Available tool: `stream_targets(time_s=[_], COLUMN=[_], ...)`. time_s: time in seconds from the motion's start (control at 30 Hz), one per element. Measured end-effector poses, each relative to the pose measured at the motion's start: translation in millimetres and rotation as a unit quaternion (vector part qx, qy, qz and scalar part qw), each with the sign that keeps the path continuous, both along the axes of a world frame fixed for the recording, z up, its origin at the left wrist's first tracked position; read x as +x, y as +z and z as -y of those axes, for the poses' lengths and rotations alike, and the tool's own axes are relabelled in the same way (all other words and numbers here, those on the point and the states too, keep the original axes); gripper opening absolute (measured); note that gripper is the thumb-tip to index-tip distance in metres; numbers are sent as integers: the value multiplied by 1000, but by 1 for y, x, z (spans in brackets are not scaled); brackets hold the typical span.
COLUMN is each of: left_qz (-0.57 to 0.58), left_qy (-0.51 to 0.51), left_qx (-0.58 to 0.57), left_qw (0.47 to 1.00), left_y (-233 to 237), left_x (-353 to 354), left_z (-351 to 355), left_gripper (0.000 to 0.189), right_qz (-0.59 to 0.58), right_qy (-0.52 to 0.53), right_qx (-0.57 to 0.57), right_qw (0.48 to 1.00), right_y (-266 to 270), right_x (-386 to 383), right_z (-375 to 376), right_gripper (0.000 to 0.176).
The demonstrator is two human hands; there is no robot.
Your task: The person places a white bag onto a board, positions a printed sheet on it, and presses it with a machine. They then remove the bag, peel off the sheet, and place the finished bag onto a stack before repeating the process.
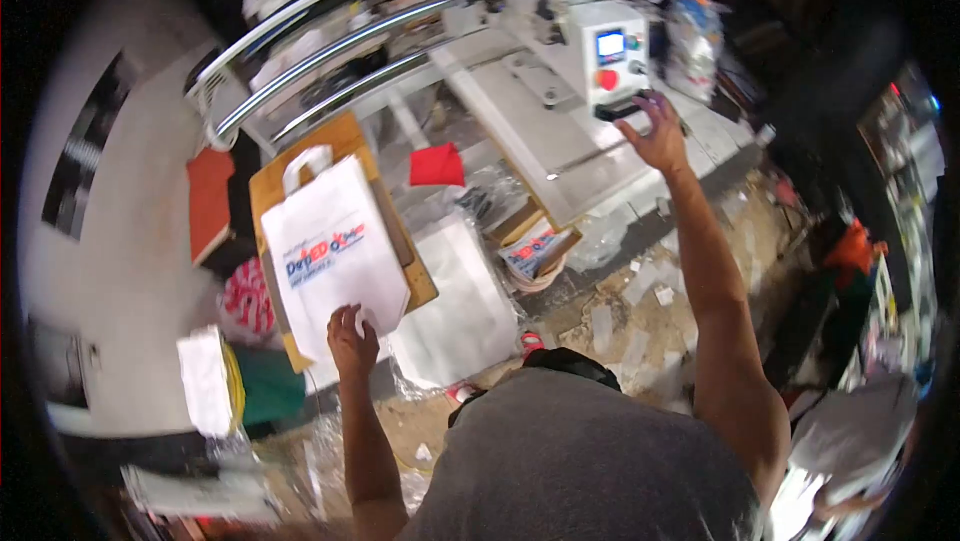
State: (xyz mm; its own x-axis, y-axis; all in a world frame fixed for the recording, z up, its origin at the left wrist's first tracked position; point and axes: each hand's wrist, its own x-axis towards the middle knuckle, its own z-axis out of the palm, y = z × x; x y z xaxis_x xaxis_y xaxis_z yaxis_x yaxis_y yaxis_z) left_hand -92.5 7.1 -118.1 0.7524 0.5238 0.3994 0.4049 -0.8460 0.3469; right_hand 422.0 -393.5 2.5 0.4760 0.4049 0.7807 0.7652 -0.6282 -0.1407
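A white bag [345, 206] with a looped handle and blue and red print lies flat on a wooden board [424, 291]. At the bag's lower edge is my left hand [352, 341], fingers curled in and pinching the edge. My right hand [660, 141] is stretched out to the far right, at the end of a black handle [618, 109], with thumb and fingers apart. Above that handle stands a white control box [612, 51] with a small lit screen and a red button.
Behind the board run metal rails [350, 41]. A flat machine bed [530, 111] lies right of a red cloth piece [437, 165]. White sheet material [455, 311] hangs beside the board, near a cardboard box [540, 246]. Scraps litter the floor [600, 281]. A stack of white bags [205, 381] stands left.
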Motion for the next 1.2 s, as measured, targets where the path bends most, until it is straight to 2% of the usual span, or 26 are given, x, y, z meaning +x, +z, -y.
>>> stream_targets(time_s=[0.07,0.2,0.33,0.67,0.73,0.83,1.0,1.1,1.2], left_qz=[-9,-15,-54,-89,-44,13,42,41,-13], left_qy=[18,57,90,117,135,155,121,148,170], left_qx=[-33,-27,-48,-70,-14,-35,-47,-3,-13], left_qw=[999,998,993,987,990,987,991,988,985], left_y=[-4,-11,-16,-8,8,31,3,-4,-13], left_x=[2,1,0,4,4,-2,-35,-44,-57], left_z=[-2,1,4,10,17,33,23,10,1], left_gripper=[33,27,33,34,29,24,22,23,24], right_qz=[-101,-133,-89,-107,-120,-136,-144,-129,-116], right_qy=[40,80,66,39,35,43,60,65,88], right_qx=[-19,-31,-47,-59,-56,-48,-32,-39,-40], right_qw=[994,987,993,992,991,989,987,989,989], right_y=[8,-2,-10,-9,-9,-11,-13,-8,-6], right_x=[9,26,28,24,22,21,-6,-33,-60], right_z=[-8,-14,-16,-18,-22,-24,-47,-70,-92], right_gripper=[49,39,33,33,34,36,38,40,41])
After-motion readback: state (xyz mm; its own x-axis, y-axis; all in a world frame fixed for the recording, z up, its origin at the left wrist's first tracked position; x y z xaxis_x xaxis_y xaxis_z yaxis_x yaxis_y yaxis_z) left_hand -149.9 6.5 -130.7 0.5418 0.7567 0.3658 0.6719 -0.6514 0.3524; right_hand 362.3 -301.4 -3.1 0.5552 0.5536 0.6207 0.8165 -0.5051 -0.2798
